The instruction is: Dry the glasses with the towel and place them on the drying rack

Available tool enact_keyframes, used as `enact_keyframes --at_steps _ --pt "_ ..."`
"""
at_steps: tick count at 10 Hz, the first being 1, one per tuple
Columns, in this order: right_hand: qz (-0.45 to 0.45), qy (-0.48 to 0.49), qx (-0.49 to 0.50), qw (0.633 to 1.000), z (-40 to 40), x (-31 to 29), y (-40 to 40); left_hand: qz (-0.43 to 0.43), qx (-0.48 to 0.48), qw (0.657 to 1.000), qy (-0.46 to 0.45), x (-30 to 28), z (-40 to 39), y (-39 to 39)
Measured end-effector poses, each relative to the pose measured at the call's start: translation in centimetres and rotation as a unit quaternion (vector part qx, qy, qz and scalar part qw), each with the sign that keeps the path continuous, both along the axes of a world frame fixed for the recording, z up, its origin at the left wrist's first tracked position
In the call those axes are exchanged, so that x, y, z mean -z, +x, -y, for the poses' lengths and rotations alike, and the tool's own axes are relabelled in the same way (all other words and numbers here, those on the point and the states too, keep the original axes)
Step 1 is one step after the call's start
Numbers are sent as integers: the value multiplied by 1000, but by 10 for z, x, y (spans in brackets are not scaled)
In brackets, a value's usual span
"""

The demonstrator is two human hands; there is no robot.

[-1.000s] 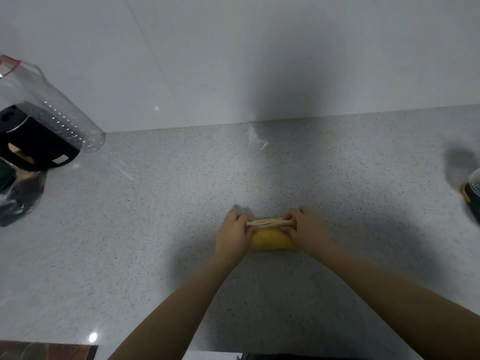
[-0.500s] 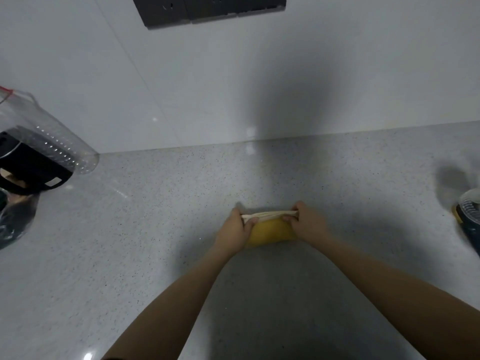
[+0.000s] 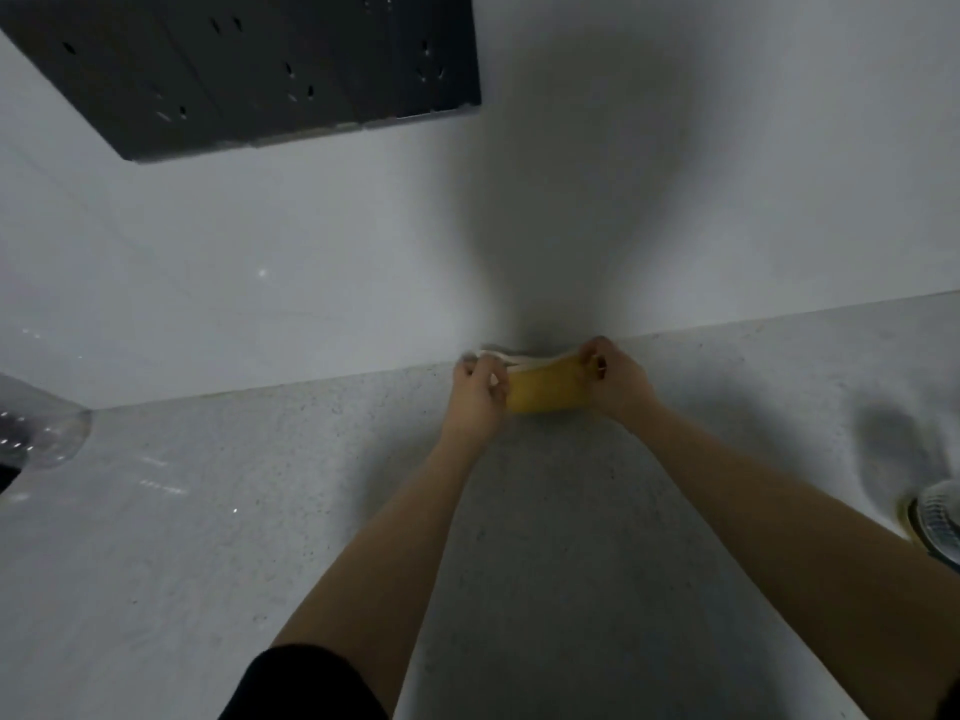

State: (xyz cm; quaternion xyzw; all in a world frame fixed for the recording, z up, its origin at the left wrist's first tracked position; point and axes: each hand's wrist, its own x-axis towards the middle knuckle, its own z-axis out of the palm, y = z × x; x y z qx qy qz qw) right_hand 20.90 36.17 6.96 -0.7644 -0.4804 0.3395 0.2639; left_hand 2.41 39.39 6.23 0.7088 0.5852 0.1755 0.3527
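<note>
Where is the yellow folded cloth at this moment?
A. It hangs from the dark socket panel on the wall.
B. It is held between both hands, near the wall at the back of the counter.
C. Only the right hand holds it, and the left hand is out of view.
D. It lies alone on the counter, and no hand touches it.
B: the left hand and the right hand each grip one end of the yellow cloth, close to where the counter meets the wall.

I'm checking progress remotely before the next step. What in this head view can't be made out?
- Yellow towel: folded and gripped at both ends by the left hand and right hand; whether anything is inside it is hidden.
- Clear container: cut off by the left edge.
- Ribbed round object: cut off by the right edge, blurred; what it is is unclear.
- Drying rack: nowhere in the head view.
- Dark wall panel: cut off by the top edge.
</note>
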Motion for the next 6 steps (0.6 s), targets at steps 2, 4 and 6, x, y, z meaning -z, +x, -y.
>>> enact_keyframes --at_steps 2,4,6 --pt "36 -18 -49 998 -16 30 10 -15 -12 1000 -10 32 -14 10" --pt "139 -29 -94 985 -7 38 16 -86 7 996 32 47 -17 5" --pt "157 -34 -106 981 1 17 20 -34 3 999 9 15 -3 1"
